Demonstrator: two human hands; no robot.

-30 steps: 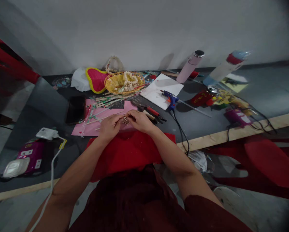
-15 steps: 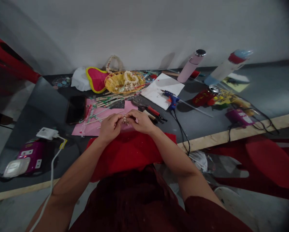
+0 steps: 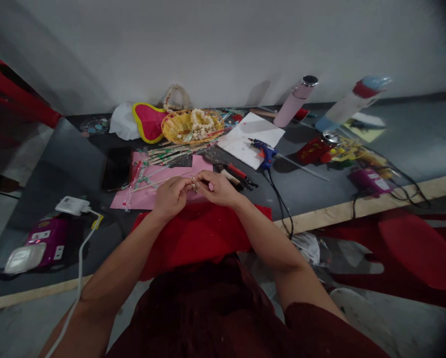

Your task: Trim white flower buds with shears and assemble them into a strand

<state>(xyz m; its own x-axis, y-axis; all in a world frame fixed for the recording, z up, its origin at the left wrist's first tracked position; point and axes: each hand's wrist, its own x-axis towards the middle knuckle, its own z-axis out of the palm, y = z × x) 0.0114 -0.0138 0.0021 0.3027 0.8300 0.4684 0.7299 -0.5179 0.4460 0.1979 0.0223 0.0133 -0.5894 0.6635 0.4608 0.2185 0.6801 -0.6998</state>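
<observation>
Between my fingertips is a small cream-coloured beaded piece [image 3: 194,185], too small to make out in detail. My left hand [image 3: 170,198] pinches it from the left, fingers curled. On its other side my right hand [image 3: 216,189] grips it between thumb and fingers. Both hands are above the near edge of a pink sheet [image 3: 159,175], just beyond a red cloth [image 3: 196,233] over my lap. Thin sticks with green bits [image 3: 163,155] lie past the hands. Behind them a yellow basket [image 3: 172,130] holds a cream beaded string [image 3: 201,124].
Red-handled pliers [image 3: 238,172] lie right of my hands, near a blue glue gun [image 3: 267,155] on white paper [image 3: 240,141]. A pink flask [image 3: 292,107] and a red can [image 3: 316,149] stand further right. Left are a phone [image 3: 117,169] and purple power strip [image 3: 46,241].
The small beaded piece has turned slightly between my fingertips, and my fingers have shifted a little around it. The things on the table have stayed in place.
</observation>
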